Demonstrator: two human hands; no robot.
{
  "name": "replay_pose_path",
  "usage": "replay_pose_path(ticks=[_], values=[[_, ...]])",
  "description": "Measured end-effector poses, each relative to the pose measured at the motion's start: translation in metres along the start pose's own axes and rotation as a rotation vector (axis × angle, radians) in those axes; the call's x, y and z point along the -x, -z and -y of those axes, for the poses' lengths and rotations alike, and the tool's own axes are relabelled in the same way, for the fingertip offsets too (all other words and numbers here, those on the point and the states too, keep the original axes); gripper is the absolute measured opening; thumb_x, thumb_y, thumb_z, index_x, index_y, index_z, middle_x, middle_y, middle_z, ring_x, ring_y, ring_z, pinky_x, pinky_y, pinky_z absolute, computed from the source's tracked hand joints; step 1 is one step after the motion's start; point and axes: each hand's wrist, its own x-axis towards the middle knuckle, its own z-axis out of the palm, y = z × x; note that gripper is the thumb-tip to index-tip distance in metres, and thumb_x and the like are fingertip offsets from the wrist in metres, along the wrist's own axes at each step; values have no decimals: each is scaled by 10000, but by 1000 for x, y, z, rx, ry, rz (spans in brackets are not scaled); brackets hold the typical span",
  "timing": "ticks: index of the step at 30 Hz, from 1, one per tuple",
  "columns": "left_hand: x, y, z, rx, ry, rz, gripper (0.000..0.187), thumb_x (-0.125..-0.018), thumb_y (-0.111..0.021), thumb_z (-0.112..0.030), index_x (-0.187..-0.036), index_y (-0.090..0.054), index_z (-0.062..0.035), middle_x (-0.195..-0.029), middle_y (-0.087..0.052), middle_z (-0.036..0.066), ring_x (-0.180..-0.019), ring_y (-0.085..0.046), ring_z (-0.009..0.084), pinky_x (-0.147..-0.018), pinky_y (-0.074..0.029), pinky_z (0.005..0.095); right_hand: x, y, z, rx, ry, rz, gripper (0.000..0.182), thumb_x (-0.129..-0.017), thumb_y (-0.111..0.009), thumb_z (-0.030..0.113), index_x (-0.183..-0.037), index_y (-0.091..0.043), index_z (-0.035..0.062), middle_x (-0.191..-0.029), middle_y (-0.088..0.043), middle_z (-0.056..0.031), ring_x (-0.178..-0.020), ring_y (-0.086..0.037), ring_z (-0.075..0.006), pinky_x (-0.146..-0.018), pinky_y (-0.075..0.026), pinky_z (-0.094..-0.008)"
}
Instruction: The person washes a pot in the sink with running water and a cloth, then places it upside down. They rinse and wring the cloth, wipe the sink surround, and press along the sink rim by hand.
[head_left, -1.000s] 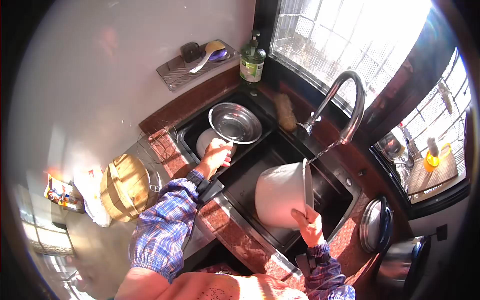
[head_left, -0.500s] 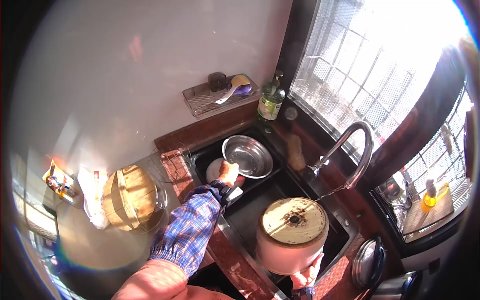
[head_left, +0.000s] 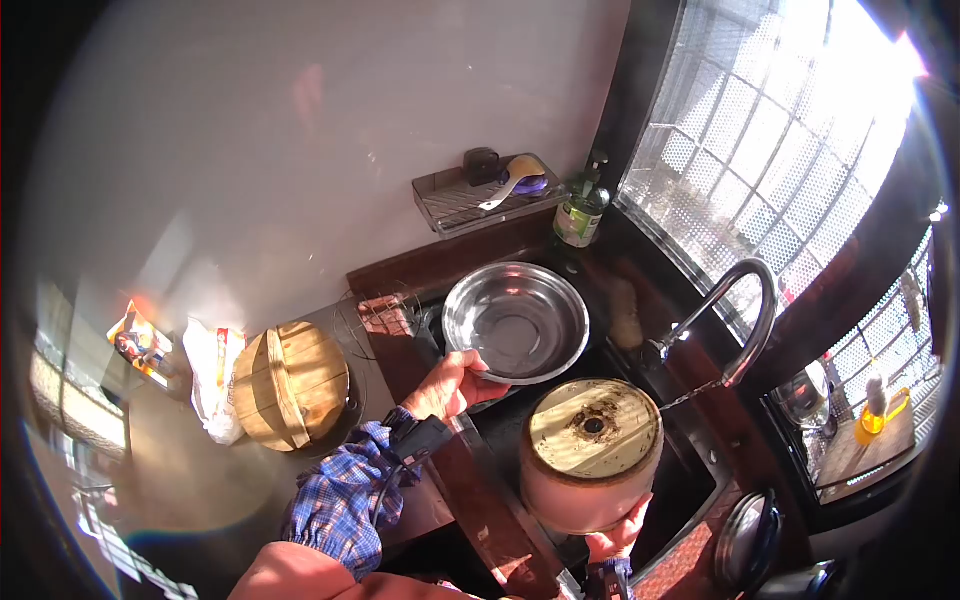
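Observation:
My left hand (head_left: 447,388) pinches the near rim of a shiny stainless steel basin (head_left: 520,325), thumb on the inside edge. The basin is tilted and lifted above the sink's far compartment. Below it to the right, a pinkish pot (head_left: 575,495) is turned bottom-up over the black sink (head_left: 690,505). Its cream base is stained brown, with a dark spot in the middle. At the pot's lower right side, my right hand (head_left: 620,530) grips it; part of the fingers is hidden. Water runs from the curved faucet (head_left: 768,300) near the pot's far edge.
A wooden lid (head_left: 295,385) and a white bag (head_left: 212,375) are on the left counter. A pump bottle (head_left: 582,215) stands in the corner beside a wall shelf (head_left: 445,205) holding a ladle-like spoon (head_left: 520,180). A lidded vessel (head_left: 745,540) sits right of the sink.
My left hand has raised the steel basin out of the far compartment and toward me. The pot in my right hand stays nearly in place. The view has shifted slightly.

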Motion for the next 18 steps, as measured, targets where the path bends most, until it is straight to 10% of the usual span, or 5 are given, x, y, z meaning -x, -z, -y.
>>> replay_pose_path(ticks=[10, 14, 15, 18], values=[[117, -12, 7, 94, -174, 120, 414, -962, -565, -332, -1171, -617, 22, -1127, -695, 187, -1016, -688, 327, -890, -562, 499, -55, -11, -31, -94, -6, 66, 633, -988, -534, 554, -1461, -486, 136, -1525, -471, -84, -1382, -443, -319, -1161, -330, -545], [168, 25, 23, 115, -199, -115, 257, -905, -576, -195, -1033, -661, 11, -1003, -690, 103, -981, -650, 236, -935, -494, 394, -86, -34, -34, -50, -11, 26, 602, -1004, -519, 537, -1449, -497, 132, -1485, -509, -67, -1362, -465, -284, -1152, -354, -505], [179, 42, 27, 155, -200, -189, 430, -855, -523, -157, -1230, -577, 46, -1137, -676, 148, -1082, -648, 301, -1008, -489, 447, -91, -38, -28, 8, -1, 34, 611, -1007, -512, 540, -1456, -484, 126, -1482, -508, -77, -1357, -470, -284, -1148, -360, -503], [214, 62, 27, 76, -155, -268, 462, -793, -576, -163, -1207, -589, 42, -1087, -685, 155, -1031, -663, 309, -960, -522, 464, -99, -55, -13, 134, 93, 109, 628, -994, -530, 556, -1461, -474, 140, -1461, -525, -77, -1326, -497, -304, -1125, -377, -521]])
